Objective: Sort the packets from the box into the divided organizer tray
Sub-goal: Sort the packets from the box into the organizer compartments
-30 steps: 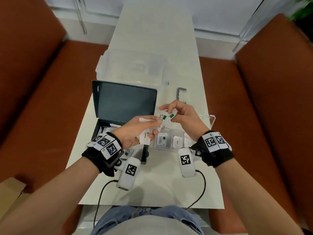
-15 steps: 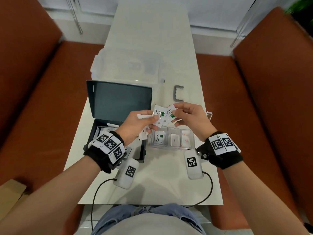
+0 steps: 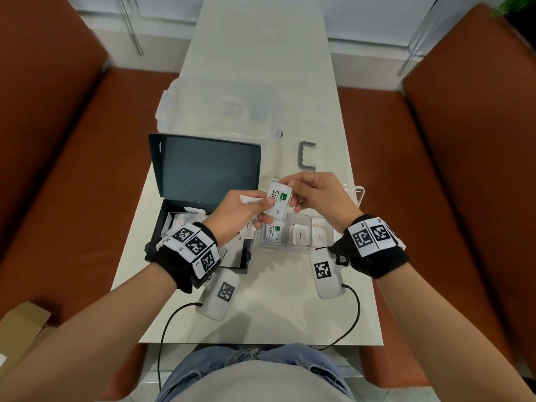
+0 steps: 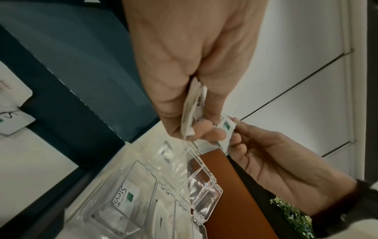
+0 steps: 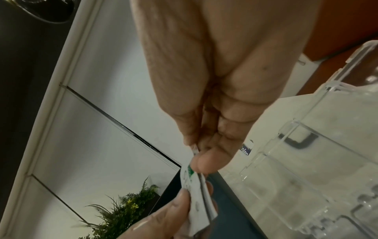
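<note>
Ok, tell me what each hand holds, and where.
Right hand pinches the Stevia packet's far end; left hand grips its near end, plus other packets.

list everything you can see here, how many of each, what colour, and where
Stevia packet: one, white with green, held over the tray.
Other packets: several, white, in the left hand.
Box: one, dark teal, lid open, table left, white packets inside.
Organizer tray: one, clear, beside the box, packets in three near compartments.
Handle: one, grey, beyond the tray.
Table: one, white.
Left hand: holds packets.
Right hand: pinches the Stevia packet.
</note>
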